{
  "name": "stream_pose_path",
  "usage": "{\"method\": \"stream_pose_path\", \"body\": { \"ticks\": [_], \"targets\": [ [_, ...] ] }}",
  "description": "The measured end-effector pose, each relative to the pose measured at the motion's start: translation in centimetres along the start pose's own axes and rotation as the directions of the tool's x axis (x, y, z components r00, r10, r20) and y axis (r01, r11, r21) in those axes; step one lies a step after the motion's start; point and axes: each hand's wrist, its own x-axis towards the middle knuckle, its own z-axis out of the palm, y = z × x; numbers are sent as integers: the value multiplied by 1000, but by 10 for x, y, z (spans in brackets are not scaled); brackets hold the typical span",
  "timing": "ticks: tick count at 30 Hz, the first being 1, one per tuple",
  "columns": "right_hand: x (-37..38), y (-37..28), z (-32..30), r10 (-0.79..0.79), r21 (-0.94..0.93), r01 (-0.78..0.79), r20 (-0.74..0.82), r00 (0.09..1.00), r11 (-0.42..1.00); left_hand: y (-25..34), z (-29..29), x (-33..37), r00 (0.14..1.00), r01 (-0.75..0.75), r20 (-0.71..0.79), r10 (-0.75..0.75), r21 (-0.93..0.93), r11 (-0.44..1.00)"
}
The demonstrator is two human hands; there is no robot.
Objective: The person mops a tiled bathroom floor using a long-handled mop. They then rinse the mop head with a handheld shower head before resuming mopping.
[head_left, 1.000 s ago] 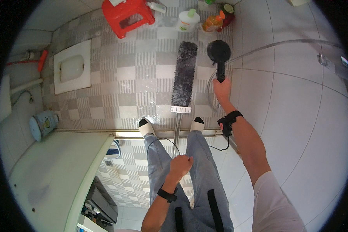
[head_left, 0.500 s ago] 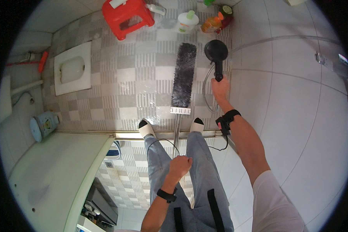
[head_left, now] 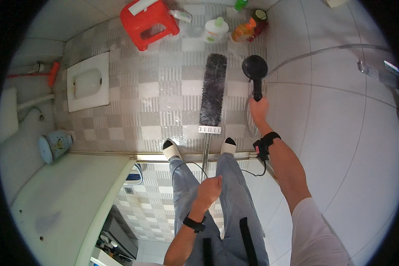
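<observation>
My left hand (head_left: 209, 191) is closed around the metal pole (head_left: 206, 150) of a flat mop, in front of my legs. The mop's long dark-grey fluffy head (head_left: 214, 91) lies on the tiled floor, pointing away from me, with a white clamp (head_left: 209, 129) at its near end. To the right of it, my right hand (head_left: 258, 109) grips the handle of a black shower head (head_left: 255, 68). The shower head is held above the floor near the right wall. A grey hose (head_left: 323, 52) runs along that wall.
A red plastic stool (head_left: 148, 22), a white bottle (head_left: 216, 30) and an orange bottle (head_left: 243, 32) stand at the far side. A squat toilet (head_left: 88, 83) is set into the floor at left. Wet patches shine on the tiles. A door sill (head_left: 157, 157) runs under my slippers.
The shower head in my right hand has come slightly nearer and to the right. The whole view has shifted a little. The mop stays in place on the floor.
</observation>
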Motion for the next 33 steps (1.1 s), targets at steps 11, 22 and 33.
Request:
{"method": "stream_pose_path", "body": {
  "ticks": [11, 22, 33],
  "targets": [
    [-16, 3, -9, 215, 201, -202, -42, 976, 959, 5, -2, 1, 1000, 25, -14, -26, -15, 1000],
    [-20, 7, -3, 128, 144, -122, -36, 991, 982, 19, -11, 5, 991, -98, 100, 89, 90, 991],
    [-11, -6, -14, 117, 40, -119, 60, 991, 992, 28, -12, 8, 995, -90, 47, 89, 14, 996]
  ]
}}
